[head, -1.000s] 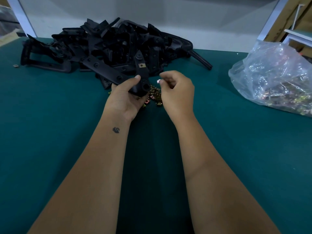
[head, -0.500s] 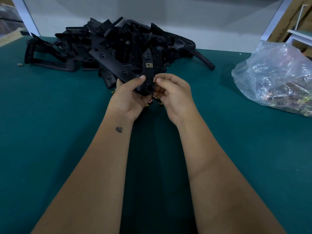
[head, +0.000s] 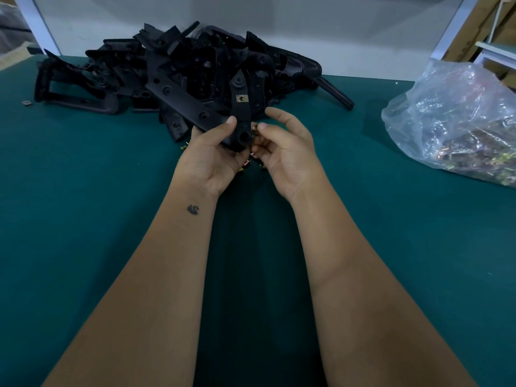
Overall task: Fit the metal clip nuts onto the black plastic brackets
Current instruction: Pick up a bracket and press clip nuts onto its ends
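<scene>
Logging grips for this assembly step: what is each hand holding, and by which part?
The left hand grips the black plastic bracket by its lower, round-holed end. The right hand seems to pinch a small metal clip nut at its fingertips; hard to confirm.

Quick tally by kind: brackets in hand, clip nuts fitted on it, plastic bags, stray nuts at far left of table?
bracket in hand: 1
clip nut fitted on it: 1
plastic bag: 1
stray nut, far left: 1
Total: 4

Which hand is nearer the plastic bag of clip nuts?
Right. The right hand is on the side of the plastic bag, well short of it; the left hand, gripping the black bracket, lies farther away.
</scene>
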`<state>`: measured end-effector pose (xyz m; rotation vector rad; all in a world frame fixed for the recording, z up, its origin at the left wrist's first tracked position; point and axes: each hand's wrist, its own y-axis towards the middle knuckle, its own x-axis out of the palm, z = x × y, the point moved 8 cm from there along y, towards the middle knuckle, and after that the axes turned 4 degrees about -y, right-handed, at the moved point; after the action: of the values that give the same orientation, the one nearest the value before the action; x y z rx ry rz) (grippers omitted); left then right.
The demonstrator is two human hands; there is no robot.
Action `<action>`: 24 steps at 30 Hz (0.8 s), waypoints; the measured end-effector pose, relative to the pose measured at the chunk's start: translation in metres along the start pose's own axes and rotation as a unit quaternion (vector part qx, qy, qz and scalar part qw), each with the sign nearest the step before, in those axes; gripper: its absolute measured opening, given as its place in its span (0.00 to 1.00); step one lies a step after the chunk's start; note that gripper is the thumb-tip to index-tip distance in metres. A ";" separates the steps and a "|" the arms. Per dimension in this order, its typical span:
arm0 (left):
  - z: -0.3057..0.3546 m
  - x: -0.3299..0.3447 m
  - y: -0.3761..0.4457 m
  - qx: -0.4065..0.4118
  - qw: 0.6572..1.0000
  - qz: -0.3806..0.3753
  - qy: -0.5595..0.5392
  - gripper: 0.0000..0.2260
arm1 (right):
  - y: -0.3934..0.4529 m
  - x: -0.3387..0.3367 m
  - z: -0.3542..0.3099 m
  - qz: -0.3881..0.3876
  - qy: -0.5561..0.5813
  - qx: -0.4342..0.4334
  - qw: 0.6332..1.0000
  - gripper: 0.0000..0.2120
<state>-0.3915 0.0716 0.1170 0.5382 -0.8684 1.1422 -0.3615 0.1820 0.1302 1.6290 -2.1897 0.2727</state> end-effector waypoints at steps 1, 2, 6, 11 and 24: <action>0.000 0.000 0.000 0.003 1.000 -0.002 0.004 0.23 | 0.000 0.000 -0.001 -0.001 -0.007 -0.005 1.000 0.13; 0.000 0.001 0.000 0.005 1.000 -0.003 0.007 0.23 | 0.000 0.000 -0.001 0.000 -0.013 -0.008 1.000 0.13; 0.000 0.001 0.001 0.009 1.000 -0.014 0.007 0.23 | 0.000 -0.001 -0.002 0.008 -0.016 -0.011 1.000 0.14; 0.001 0.002 0.002 0.018 0.999 -0.024 0.024 0.22 | -0.001 0.000 -0.003 0.004 -0.016 -0.008 1.000 0.15; -0.006 0.006 0.010 0.035 0.994 -0.053 0.083 0.15 | -0.003 0.002 -0.010 0.047 -0.059 -0.023 0.997 0.12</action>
<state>-0.3980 0.0834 0.1180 0.5331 -0.6505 1.1059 -0.3574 0.1829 0.1401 1.5571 -2.3463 0.1540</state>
